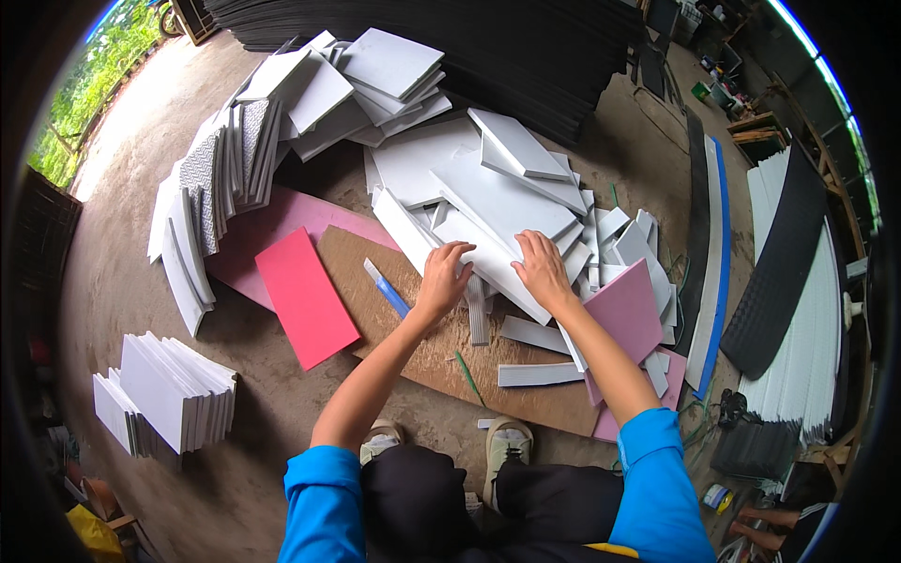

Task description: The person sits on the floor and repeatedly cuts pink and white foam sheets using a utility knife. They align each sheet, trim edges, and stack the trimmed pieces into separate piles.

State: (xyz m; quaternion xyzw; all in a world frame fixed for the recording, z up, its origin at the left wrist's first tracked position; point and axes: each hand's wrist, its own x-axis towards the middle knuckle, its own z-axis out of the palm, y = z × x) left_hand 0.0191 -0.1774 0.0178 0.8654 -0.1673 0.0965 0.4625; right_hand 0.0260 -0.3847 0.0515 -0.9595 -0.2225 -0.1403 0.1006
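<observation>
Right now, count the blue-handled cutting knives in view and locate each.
1: a blue-handled cutting knife, lying on the worn brown board, between the red rectangular sheet and the left hand. More could be hidden under the piled white sheets.

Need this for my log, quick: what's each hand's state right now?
Left hand: half-curled at the white pieces; grip cannot be told.
Right hand: half-curled at the white pieces; grip cannot be told.

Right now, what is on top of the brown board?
On the brown board lie a blue-handled cutter, a thin green strip and part of the white sheet pile. Whatever the pile covers there cannot be seen.
</observation>
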